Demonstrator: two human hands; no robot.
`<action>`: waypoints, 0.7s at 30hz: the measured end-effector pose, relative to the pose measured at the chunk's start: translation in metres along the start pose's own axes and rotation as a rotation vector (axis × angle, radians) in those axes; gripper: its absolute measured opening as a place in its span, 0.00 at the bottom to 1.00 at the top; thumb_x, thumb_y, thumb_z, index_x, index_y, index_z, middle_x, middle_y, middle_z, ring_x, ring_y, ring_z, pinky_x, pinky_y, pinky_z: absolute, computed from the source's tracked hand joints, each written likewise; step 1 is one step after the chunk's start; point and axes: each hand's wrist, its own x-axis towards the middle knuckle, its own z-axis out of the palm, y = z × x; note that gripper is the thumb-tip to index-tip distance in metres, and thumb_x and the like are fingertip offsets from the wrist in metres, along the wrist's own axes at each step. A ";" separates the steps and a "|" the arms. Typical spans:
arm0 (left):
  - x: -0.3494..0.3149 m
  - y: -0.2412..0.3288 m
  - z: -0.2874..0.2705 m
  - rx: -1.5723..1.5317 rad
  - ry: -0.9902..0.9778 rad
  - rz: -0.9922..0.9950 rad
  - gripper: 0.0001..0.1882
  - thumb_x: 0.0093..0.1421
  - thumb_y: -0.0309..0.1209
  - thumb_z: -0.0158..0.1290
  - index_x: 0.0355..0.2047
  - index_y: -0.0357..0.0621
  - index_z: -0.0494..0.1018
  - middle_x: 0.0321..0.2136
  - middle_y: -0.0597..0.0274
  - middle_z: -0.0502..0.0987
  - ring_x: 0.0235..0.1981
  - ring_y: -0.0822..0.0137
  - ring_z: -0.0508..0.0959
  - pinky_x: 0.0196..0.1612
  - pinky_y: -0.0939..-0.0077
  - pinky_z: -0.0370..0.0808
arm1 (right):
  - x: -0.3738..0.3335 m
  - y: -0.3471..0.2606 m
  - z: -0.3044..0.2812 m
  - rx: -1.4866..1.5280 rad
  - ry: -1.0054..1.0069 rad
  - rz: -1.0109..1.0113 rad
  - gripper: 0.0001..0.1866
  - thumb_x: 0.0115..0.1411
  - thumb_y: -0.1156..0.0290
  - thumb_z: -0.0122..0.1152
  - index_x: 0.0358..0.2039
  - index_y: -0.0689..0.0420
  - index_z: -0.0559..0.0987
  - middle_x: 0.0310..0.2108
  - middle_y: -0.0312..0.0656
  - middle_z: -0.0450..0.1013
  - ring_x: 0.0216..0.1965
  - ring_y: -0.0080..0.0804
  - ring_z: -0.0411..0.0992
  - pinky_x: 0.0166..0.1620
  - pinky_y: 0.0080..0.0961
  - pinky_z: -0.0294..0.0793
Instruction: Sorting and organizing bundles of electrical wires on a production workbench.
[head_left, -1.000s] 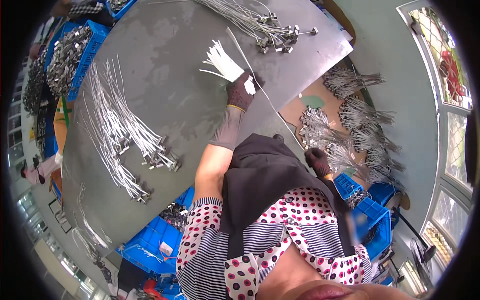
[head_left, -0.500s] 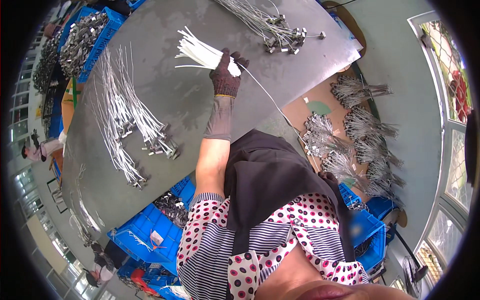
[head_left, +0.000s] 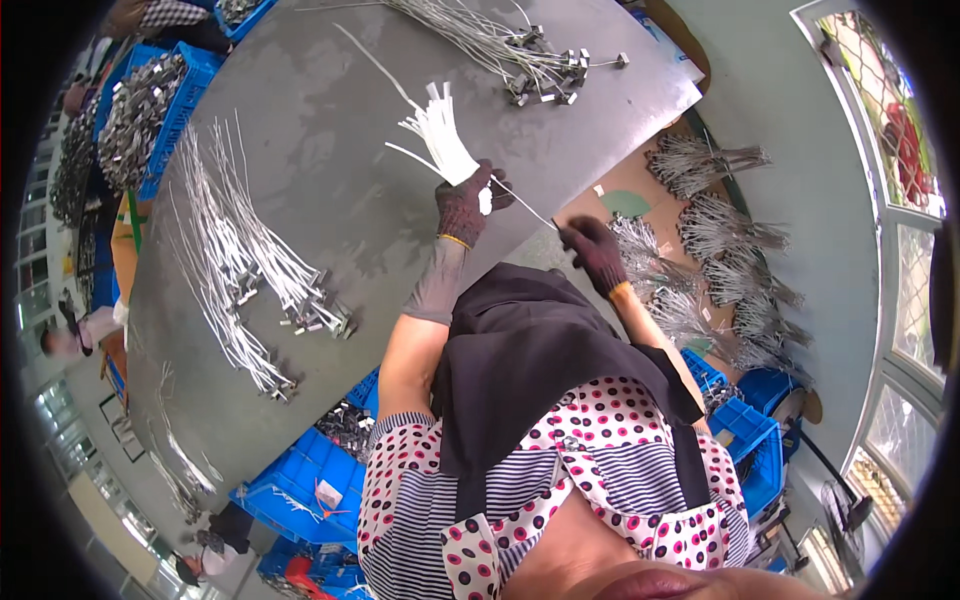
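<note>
Left hand [head_left: 465,212], in a dark knit glove near the centre of the upper frame, is clenched around a bundle of white tubing [head_left: 447,148], whose loose ends fan toward the top of the frame. One longer pale strand [head_left: 375,65] projects beyond the fan to the upper left. From the other side of the fist a thin wire [head_left: 527,205] runs down to the right, nearly straight, past the edge of the grey tabletop [head_left: 330,130]. Right hand [head_left: 595,255], similarly gloved, has its fingers curled at the wire's lower end, apparently pinching it; whether wire and pale strand are one piece cannot be told.

Compared with half a second earlier, the right hand has risen from beside the dark apron [head_left: 530,330] to just beyond the table edge, and the span of wire between the hands is much shorter. Judged from this, the work has passed from a drawn-out length to close, two-handed handling of a single strand while the bundle stays gripped.

Cables with dark connectors [head_left: 545,70] lie at upper centre; further cable bunches [head_left: 275,270] lie at left, and tied bundles [head_left: 735,225] at right.
</note>
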 end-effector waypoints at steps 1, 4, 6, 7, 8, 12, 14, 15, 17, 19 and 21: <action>-0.002 0.002 0.001 0.000 -0.042 -0.035 0.11 0.60 0.27 0.60 0.39 0.33 0.75 0.31 0.51 0.81 0.29 0.58 0.82 0.34 0.58 0.84 | 0.010 -0.021 0.015 -0.020 0.013 -0.062 0.27 0.59 0.54 0.62 0.47 0.66 0.76 0.34 0.44 0.79 0.32 0.30 0.76 0.32 0.27 0.75; 0.009 0.007 -0.016 0.097 -0.111 0.171 0.11 0.60 0.28 0.60 0.40 0.32 0.76 0.33 0.52 0.82 0.32 0.61 0.83 0.38 0.65 0.83 | 0.040 -0.073 0.053 -0.164 -0.009 -0.174 0.32 0.62 0.47 0.55 0.50 0.67 0.75 0.36 0.51 0.79 0.36 0.35 0.79 0.32 0.28 0.76; 0.012 0.031 -0.016 0.024 -0.109 0.132 0.11 0.62 0.27 0.57 0.41 0.31 0.77 0.35 0.56 0.82 0.33 0.66 0.82 0.41 0.71 0.81 | 0.057 -0.095 0.075 -0.119 0.010 -0.133 0.34 0.63 0.45 0.52 0.50 0.68 0.75 0.37 0.55 0.78 0.38 0.41 0.79 0.36 0.33 0.77; 0.021 0.031 -0.008 0.025 -0.133 0.110 0.11 0.62 0.27 0.57 0.41 0.31 0.77 0.35 0.56 0.82 0.33 0.66 0.82 0.41 0.71 0.81 | 0.072 -0.097 0.080 -0.074 0.046 -0.089 0.36 0.63 0.42 0.50 0.50 0.69 0.75 0.38 0.59 0.78 0.41 0.46 0.79 0.40 0.37 0.77; 0.028 0.030 0.000 0.006 -0.108 0.103 0.09 0.60 0.27 0.59 0.38 0.32 0.78 0.32 0.57 0.81 0.31 0.66 0.81 0.38 0.72 0.80 | 0.089 -0.095 0.083 -0.071 0.079 -0.078 0.36 0.63 0.42 0.50 0.50 0.69 0.75 0.38 0.59 0.78 0.41 0.46 0.79 0.40 0.37 0.77; 0.025 0.058 -0.015 0.083 0.026 0.189 0.07 0.55 0.26 0.63 0.29 0.33 0.80 0.27 0.61 0.80 0.27 0.70 0.78 0.32 0.76 0.76 | 0.123 -0.106 0.127 -0.307 0.168 -0.265 0.38 0.64 0.38 0.46 0.49 0.66 0.75 0.32 0.52 0.77 0.27 0.39 0.76 0.28 0.33 0.76; 0.035 0.059 -0.027 0.270 0.007 0.270 0.07 0.52 0.27 0.64 0.26 0.33 0.80 0.26 0.65 0.78 0.25 0.73 0.75 0.30 0.77 0.72 | 0.122 -0.127 0.138 -0.386 0.121 -0.218 0.41 0.64 0.38 0.43 0.51 0.69 0.74 0.49 0.65 0.73 0.54 0.58 0.70 0.58 0.43 0.67; 0.038 0.060 -0.030 0.291 0.021 0.293 0.07 0.52 0.27 0.64 0.26 0.34 0.81 0.26 0.66 0.78 0.25 0.73 0.75 0.30 0.76 0.71 | 0.121 -0.130 0.145 -0.457 0.187 -0.283 0.39 0.65 0.39 0.42 0.47 0.69 0.76 0.47 0.64 0.74 0.52 0.60 0.71 0.56 0.45 0.68; 0.043 0.060 -0.033 0.309 0.035 0.307 0.07 0.51 0.28 0.64 0.26 0.35 0.81 0.25 0.67 0.78 0.25 0.73 0.74 0.30 0.75 0.71 | 0.129 -0.134 0.151 -0.420 0.147 -0.245 0.38 0.65 0.39 0.42 0.45 0.69 0.77 0.45 0.65 0.74 0.51 0.60 0.71 0.55 0.45 0.68; 0.049 0.063 -0.031 0.228 0.082 0.186 0.08 0.51 0.29 0.64 0.25 0.35 0.81 0.26 0.67 0.78 0.27 0.72 0.75 0.32 0.74 0.71 | 0.135 -0.139 0.157 -0.383 0.104 -0.209 0.38 0.65 0.40 0.42 0.42 0.69 0.78 0.44 0.65 0.74 0.50 0.61 0.71 0.55 0.46 0.68; 0.052 0.062 -0.033 0.283 0.055 0.258 0.09 0.51 0.29 0.64 0.27 0.35 0.81 0.26 0.66 0.78 0.27 0.71 0.75 0.33 0.74 0.71 | 0.136 -0.145 0.165 -0.510 0.133 -0.264 0.37 0.65 0.40 0.42 0.39 0.68 0.79 0.42 0.65 0.75 0.48 0.61 0.72 0.53 0.46 0.69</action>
